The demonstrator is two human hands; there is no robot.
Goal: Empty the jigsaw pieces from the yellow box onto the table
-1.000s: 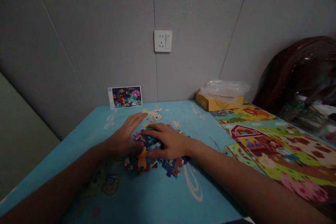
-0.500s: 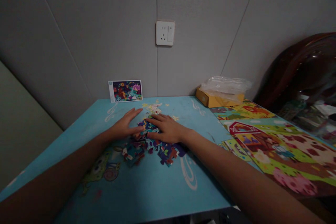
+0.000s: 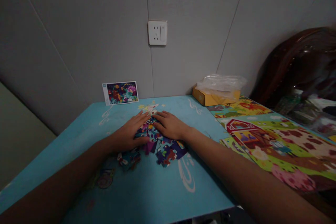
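A pile of colourful jigsaw puzzle pieces (image 3: 149, 133) lies on the blue patterned table (image 3: 147, 189). My left hand (image 3: 131, 133) rests along the pile's left side, fingers stretched forward and thumb reaching over the pieces. On the opposite side, my right hand (image 3: 170, 126) lies palm down on the pile with its fingers spread. Parts of the heap are hidden under both hands. Several pieces, among them a joined-looking cluster (image 3: 166, 155), spread out at the near side. Against the wall leans a picture card (image 3: 122, 92) with a dark, colourful scene.
A yellow box (image 3: 215, 98) with a clear plastic bag (image 3: 222, 83) on it stands at the back right. Farm-themed picture sheets (image 3: 265, 136) cover the table's right part. A wall socket (image 3: 157, 33) sits above; a dark leather chair (image 3: 301, 56) is at the far right.
My left hand has come down onto the pile's left edge, its fingers closer to my right hand. Pieces under the hands have shifted. The view has turned slightly right.
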